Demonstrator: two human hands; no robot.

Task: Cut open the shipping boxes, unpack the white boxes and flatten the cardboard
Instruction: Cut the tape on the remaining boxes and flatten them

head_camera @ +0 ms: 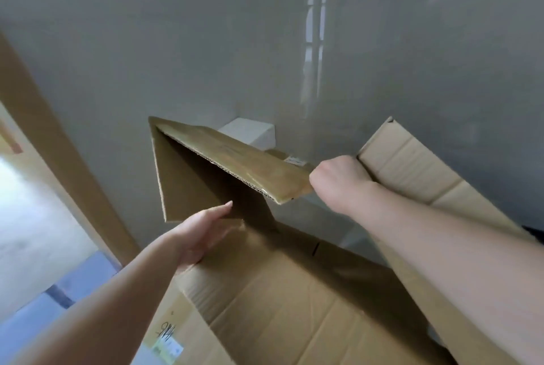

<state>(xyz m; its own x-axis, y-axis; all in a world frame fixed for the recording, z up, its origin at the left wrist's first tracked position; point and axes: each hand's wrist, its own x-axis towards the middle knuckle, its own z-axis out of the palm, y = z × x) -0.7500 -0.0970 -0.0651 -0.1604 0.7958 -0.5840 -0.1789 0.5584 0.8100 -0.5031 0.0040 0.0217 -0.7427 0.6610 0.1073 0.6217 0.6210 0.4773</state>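
1. Now your right hand [338, 177] is closed in a fist, clamped on the end of a cardboard flap [235, 158] of the open shipping box [279, 291].
2. Your left hand [203, 232] lies flat with the fingers straight and together, pressing on the box wall at its edge.
3. Behind the raised flap, one white box [250, 132] stands on the grey floor [147, 41].
4. At the right, another flap [412, 164] sticks out under your right forearm.

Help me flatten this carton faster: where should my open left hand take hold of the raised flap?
Probably the flap's free corrugated edge near its far left corner, coming from below. The right hand already has a closed grip on the near end, and that long edge hangs clear of the carton.
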